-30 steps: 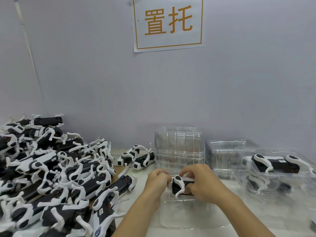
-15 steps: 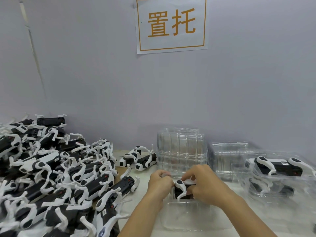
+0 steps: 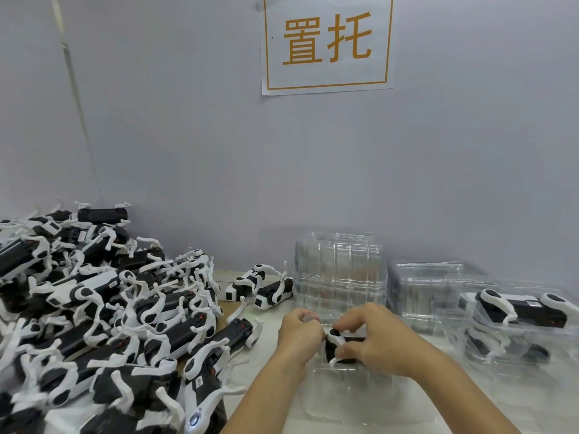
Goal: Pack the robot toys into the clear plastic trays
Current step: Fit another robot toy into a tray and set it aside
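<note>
The right hand [image 3: 374,338] curls its fingers over a black-and-white robot toy [image 3: 340,344], gripping it from above and from the side. The left hand [image 3: 299,333] meets the toy's left end with its fingers curled in; whether they pinch the toy or the thin clear plastic there cannot be told. The toy sits at the far edge of a clear plastic tray [image 3: 360,399] lying open on the white bench [image 3: 266,386], and both hands hide most of its body.

Just behind the toy stands a tall stack of empty clear trays [image 3: 340,274], with a lower stack [image 3: 419,289] to its right. Farther right of the toy, a filled tray [image 3: 517,311] holding another robot rests on top of a second filled one. Two loose robots [image 3: 260,286] lie just left of the tall stack. Well left of the toy, a big heap of robots [image 3: 94,324] covers the bench. On the wall above hangs a paper sign [image 3: 327,42] with orange characters.
</note>
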A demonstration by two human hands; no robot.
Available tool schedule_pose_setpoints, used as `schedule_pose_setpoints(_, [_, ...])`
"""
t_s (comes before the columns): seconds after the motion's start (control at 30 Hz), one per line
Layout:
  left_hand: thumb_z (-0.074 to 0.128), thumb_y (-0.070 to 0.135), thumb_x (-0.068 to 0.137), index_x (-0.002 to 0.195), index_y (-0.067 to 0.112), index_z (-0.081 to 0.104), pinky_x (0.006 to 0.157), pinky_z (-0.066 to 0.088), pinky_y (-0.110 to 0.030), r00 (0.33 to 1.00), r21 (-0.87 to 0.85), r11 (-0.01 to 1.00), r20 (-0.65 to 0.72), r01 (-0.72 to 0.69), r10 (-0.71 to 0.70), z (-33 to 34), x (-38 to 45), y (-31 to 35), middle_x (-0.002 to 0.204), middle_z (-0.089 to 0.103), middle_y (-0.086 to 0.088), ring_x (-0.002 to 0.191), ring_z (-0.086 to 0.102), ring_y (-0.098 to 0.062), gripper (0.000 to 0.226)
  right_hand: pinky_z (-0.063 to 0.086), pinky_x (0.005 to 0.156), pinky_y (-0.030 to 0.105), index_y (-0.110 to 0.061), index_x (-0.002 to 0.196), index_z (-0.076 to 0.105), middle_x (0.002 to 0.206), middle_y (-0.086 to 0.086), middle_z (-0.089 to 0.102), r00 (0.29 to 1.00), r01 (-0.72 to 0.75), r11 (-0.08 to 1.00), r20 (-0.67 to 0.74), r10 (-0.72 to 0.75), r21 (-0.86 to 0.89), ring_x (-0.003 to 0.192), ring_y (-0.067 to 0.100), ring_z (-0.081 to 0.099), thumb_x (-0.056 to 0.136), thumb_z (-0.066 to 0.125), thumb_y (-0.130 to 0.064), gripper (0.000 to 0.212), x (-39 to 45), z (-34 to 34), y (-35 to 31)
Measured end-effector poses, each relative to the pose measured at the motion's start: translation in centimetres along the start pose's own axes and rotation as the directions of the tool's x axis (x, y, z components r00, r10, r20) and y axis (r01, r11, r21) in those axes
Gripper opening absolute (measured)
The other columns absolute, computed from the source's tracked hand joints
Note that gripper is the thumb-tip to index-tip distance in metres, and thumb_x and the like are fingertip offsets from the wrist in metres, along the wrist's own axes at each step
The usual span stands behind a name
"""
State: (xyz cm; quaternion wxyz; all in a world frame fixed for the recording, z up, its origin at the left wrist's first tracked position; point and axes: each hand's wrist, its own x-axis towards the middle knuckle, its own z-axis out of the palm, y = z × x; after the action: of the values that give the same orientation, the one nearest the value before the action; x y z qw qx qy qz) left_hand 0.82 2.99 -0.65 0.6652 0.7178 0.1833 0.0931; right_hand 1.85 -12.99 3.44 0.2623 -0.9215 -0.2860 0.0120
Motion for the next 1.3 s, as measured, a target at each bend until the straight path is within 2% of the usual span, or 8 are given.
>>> schedule_pose_setpoints(0.23, [0.057,-0.005,0.077,0.096,0.021,0.062,0.078,0.049,-0.026,1.000,0.022,1.000,0.003,-0.017,0.017,-0.3,0.3,-0.1,0.101,0.065,0.001,0.096,0.061,-0.014,0.032,0.038,0.085,0.020,-0.037,0.122,0.068,0.132,-0.017,0.060,0.997,-0.052,0.992,-0.066,0.044,-0.112,0.118,0.006,0.055,0.080,0.079,-0.048,0.045,0.0,0.6,-0.7])
schedule_pose_setpoints(0.4, [0.058,-0.008,0.076,0.093,0.019,0.067,0.084,0.052,-0.030,0.999,0.029,0.999,-0.028,-0.015,0.016,-0.3,0.6,-0.2,0.103,0.068,-0.002,0.096,0.064,-0.016,0.033,0.037,0.111,0.038,-0.044,0.125,0.064,0.138,-0.017,0.054,0.998,-0.052,0.995,0.041,0.055,-0.091,0.131,0.010,0.045,0.081,0.073,-0.056,0.047,-0.2,-0.9,0.2])
schedule_pose_setpoints(0.57, [0.058,-0.005,0.080,0.111,0.019,0.069,0.068,0.042,-0.019,0.988,0.139,0.988,-0.125,-0.073,0.090,-1.4,1.1,0.0,0.115,0.067,0.005,0.093,0.058,-0.007,0.040,0.045,0.103,0.033,-0.036,0.122,0.066,0.123,-0.014,0.059,0.988,-0.138,0.989,-0.075,0.133,-0.061,0.118,0.010,0.054,0.088,0.072,-0.035,0.035,-0.8,-3.2,2.2])
schedule_pose_setpoints(0.7, [0.056,0.000,0.085,0.127,0.017,0.063,0.083,0.040,-0.025,0.980,0.262,0.961,-0.146,-0.092,0.133,-2.1,1.2,0.1,0.129,0.063,0.001,0.102,0.053,-0.013,0.046,0.046,0.100,0.031,-0.035,0.110,0.072,0.127,-0.010,0.058,0.981,-0.185,0.981,-0.068,0.180,-0.065,0.116,0.012,0.055,0.083,0.077,-0.040,0.027,-1.1,-3.9,2.8])
schedule_pose_setpoints(0.9, [0.059,0.005,0.087,0.130,0.014,0.061,0.083,0.038,-0.024,0.977,0.375,0.917,-0.104,-0.133,0.184,-2.2,1.0,0.2,0.132,0.062,-0.001,0.106,0.058,-0.014,0.044,0.046,0.102,0.037,-0.033,0.105,0.074,0.133,-0.009,0.060,0.959,-0.231,0.965,-0.196,0.204,-0.124,0.125,0.017,0.054,0.083,0.078,-0.039,0.023,-0.8,-2.5,2.3])
schedule_pose_setpoints(0.97, [0.060,0.006,0.087,0.131,0.013,0.060,0.082,0.038,-0.023,0.978,0.389,0.910,-0.088,-0.140,0.188,-2.3,1.1,0.2,0.133,0.062,-0.001,0.096,0.055,-0.009,0.045,0.048,0.097,0.037,-0.034,0.101,0.074,0.127,-0.007,0.064,0.931,-0.271,0.953,-0.288,0.223,-0.137,0.121,0.018,0.056,0.085,0.076,-0.035,0.016,-0.6,-1.7,2.0])
schedule_pose_setpoints(1.07, [0.061,0.005,0.086,0.132,0.012,0.060,0.084,0.038,-0.023,0.980,0.389,0.911,-0.078,-0.139,0.183,-2.3,1.0,0.2,0.133,0.062,-0.002,0.104,0.056,-0.011,0.046,0.049,0.089,0.034,-0.032,0.095,0.075,0.117,-0.008,0.067,0.901,-0.296,0.942,-0.373,0.221,-0.157,0.114,0.016,0.056,0.088,0.074,-0.031,0.008,-0.4,-1.0,1.7])
schedule_pose_setpoints(1.3, [0.057,0.006,0.088,0.130,0.015,0.061,0.085,0.039,-0.025,0.979,0.392,0.913,-0.113,-0.115,0.172,-2.1,0.6,0.3,0.131,0.062,-0.002,0.106,0.056,-0.015,0.043,0.049,0.088,0.032,-0.031,0.091,0.077,0.110,-0.010,0.070,0.927,-0.267,0.950,-0.312,0.207,-0.164,0.112,0.015,0.059,0.084,0.077,-0.033,0.007,-0.5,-1.5,1.8])
